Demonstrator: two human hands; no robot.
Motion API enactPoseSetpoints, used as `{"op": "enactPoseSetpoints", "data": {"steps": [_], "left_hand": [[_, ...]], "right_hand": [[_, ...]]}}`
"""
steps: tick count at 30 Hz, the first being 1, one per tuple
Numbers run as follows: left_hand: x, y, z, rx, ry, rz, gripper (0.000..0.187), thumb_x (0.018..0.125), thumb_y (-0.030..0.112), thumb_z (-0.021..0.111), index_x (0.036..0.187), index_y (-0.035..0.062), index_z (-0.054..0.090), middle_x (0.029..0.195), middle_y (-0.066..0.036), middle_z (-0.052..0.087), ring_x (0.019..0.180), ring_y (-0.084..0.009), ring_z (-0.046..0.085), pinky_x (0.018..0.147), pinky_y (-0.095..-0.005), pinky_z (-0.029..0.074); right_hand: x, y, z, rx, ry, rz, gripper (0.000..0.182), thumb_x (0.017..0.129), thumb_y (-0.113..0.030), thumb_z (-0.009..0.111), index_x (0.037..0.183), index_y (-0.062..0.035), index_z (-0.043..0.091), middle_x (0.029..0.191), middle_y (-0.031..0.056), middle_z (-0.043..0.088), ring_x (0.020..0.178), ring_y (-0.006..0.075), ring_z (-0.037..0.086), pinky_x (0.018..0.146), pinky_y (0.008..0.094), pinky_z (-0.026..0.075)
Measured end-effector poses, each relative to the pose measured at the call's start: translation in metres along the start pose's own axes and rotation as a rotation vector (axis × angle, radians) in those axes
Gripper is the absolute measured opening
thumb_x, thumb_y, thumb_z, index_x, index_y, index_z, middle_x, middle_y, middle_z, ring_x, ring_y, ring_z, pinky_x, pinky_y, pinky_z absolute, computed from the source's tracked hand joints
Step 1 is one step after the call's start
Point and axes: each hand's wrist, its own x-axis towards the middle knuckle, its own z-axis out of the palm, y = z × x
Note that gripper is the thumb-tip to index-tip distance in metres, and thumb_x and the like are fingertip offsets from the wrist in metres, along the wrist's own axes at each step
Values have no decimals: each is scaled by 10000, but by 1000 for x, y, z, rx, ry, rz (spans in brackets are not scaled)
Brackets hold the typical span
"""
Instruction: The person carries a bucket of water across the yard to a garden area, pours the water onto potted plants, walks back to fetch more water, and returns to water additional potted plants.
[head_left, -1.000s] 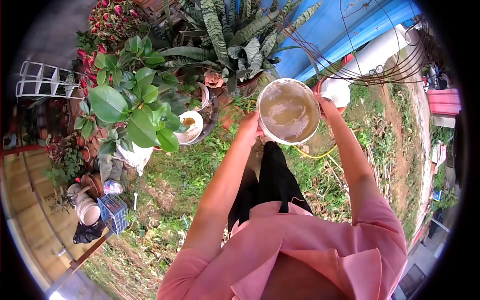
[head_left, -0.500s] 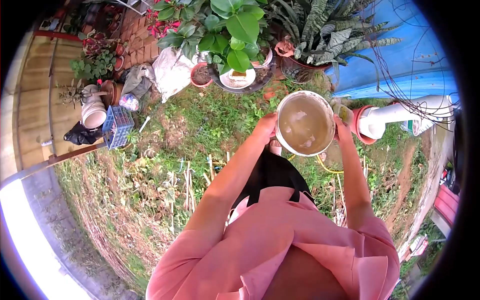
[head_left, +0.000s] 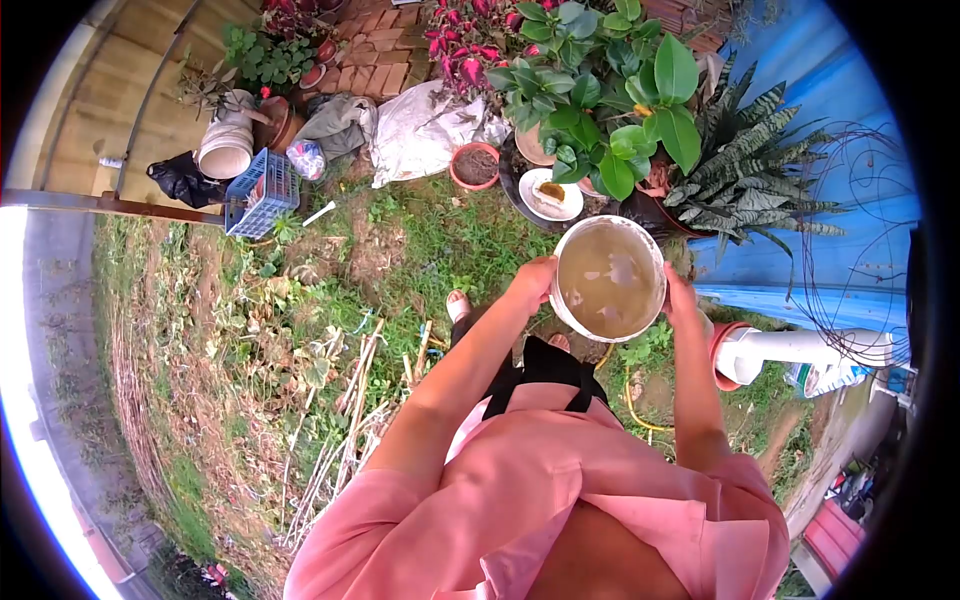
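Note:
A round white bucket point(head_left: 572, 322) of murky brownish water point(head_left: 600, 285) is in front of me, its open top facing up. My left hand point(head_left: 538, 279) grips its left side near the rim. On the opposite side, my right hand point(head_left: 680, 292) is closed against the bucket, with its fingers partly hidden behind the wall. Just beyond the bucket stands a large potted plant with broad green leaves point(head_left: 615, 165). A white dish point(head_left: 556, 205) with a yellow-brown patch inside sits at that plant's base.
Spiky striped leaves point(head_left: 745, 175) spread at the right, by a blue sheet point(head_left: 860, 190). A white pipe point(head_left: 810, 345) and thin wires lie below them. A yellow hose point(head_left: 632, 405) runs near my feet. Left are a blue crate point(head_left: 262, 195), a white sack point(head_left: 425, 130) and dry sticks point(head_left: 360, 375).
My view has shifted, so the plants, crate and sack appear farther right and lower. Both hands still hold the bucket, which now appears closer to the potted plants. One sandalled foot shows farther out.

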Motion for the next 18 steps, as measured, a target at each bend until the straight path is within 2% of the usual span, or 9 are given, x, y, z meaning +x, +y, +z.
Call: {"op": "enactPoseSetpoints", "data": {"steps": [3, 4, 7, 9, 11, 15, 18], "left_hand": [[1, 29, -45, 57, -83, 17, 278, 882, 364, 393, 1033, 178, 534, 686, 48, 520, 584, -78, 444, 653, -290, 376], [1, 40, -60, 69, -107, 28, 284, 882, 360, 391, 1046, 178, 535, 695, 47, 517, 610, -82, 444, 644, -283, 371], [4, 74, -105, 73, -220, 71, 289, 882, 359, 389, 1052, 180, 539, 707, 45, 519, 634, -86, 447, 646, -285, 367], [-1, 102, -129, 127, -181, 30, 297, 879, 358, 401, 1061, 171, 542, 713, 38, 523, 635, -88, 448, 650, -288, 362], [2, 123, -154, 120, -177, 36, 303, 875, 353, 409, 1069, 160, 539, 725, 37, 532, 635, -89, 449, 645, -283, 360], [12, 168, -197, 91, -179, 60, 299, 874, 345, 415, 1063, 150, 540, 727, 36, 535, 631, -88, 450, 633, -276, 362], [28, 201, -230, 112, -193, 89, 289, 876, 349, 414, 1032, 144, 545, 726, 33, 543, 615, -87, 457, 618, -274, 369]], "right_hand": [[0, -10, 50, 94, 42, 0, 339, 790, -389, 591, 898, -67, 596, 695, 25, 614, 454, 105, 534, 337, 228, 363], [-11, -23, 68, 13, 95, -12, 367, 788, -384, 593, 953, -57, 593, 769, 32, 630, 531, 120, 576, 389, 237, 420], [1, -31, 104, 112, -84, -22, 371, 784, -376, 598, 979, -61, 588, 812, 27, 629, 598, 130, 591, 441, 255, 453], [-3, -50, 137, 103, 3, 0, 338, 795, -356, 587, 1001, -87, 583, 873, 24, 629, 688, 144, 604, 527, 271, 485], [-11, -67, 168, 114, -9, -23, 334, 794, -344, 592, 1008, -88, 578, 894, 29, 627, 707, 145, 607, 564, 280, 498], [-8, -86, 226, 247, -71, -49, 319, 788, -328, 607, 984, -77, 578, 901, 34, 628, 728, 147, 608, 569, 292, 494], [33, -89, 247, 159, -46, 4, 286, 777, -336, 621, 935, -101, 583, 834, 11, 625, 653, 125, 591, 487, 263, 459]]}}
